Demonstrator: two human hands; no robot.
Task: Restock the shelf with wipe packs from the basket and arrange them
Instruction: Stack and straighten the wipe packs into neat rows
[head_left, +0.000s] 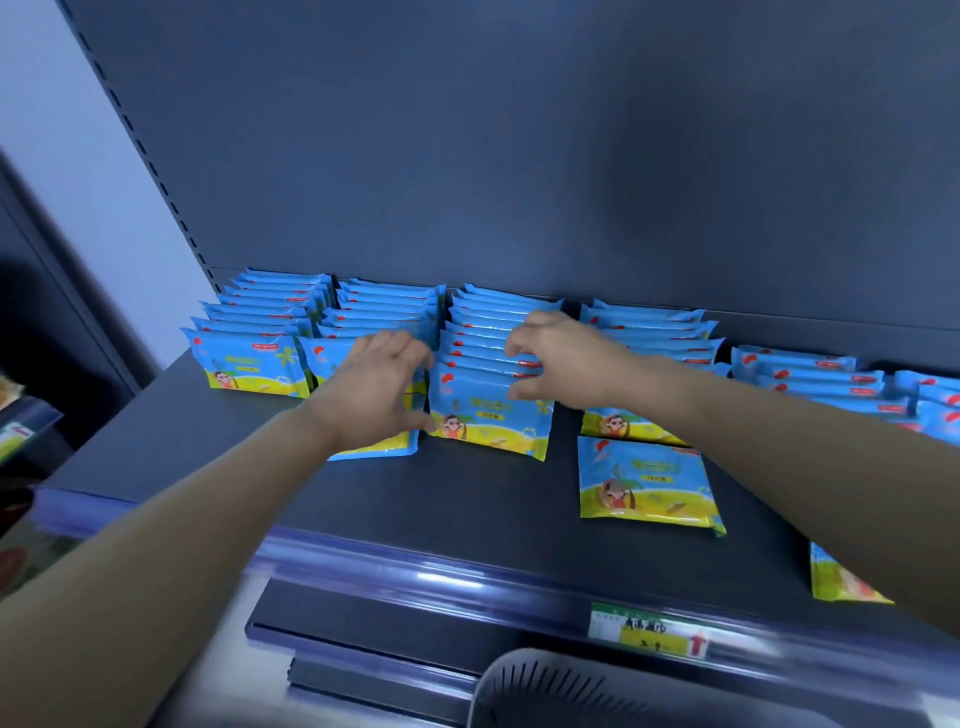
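A shop aisle: a dark metal display shelf (467, 499) with a slotted upright (130, 124) at the upper left. A clear price rail (415, 566) along its front edge holds a yellow-green price tag (649, 631) at lower right, behind rows of identical wipe packs (395, 306).

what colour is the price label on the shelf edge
The price label is mostly yellow with a red arrow and pale green top; head view.

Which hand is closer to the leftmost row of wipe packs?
Left. The left hand sits over the second row, just beside the leftmost row; the right hand holds the third row, farther right.
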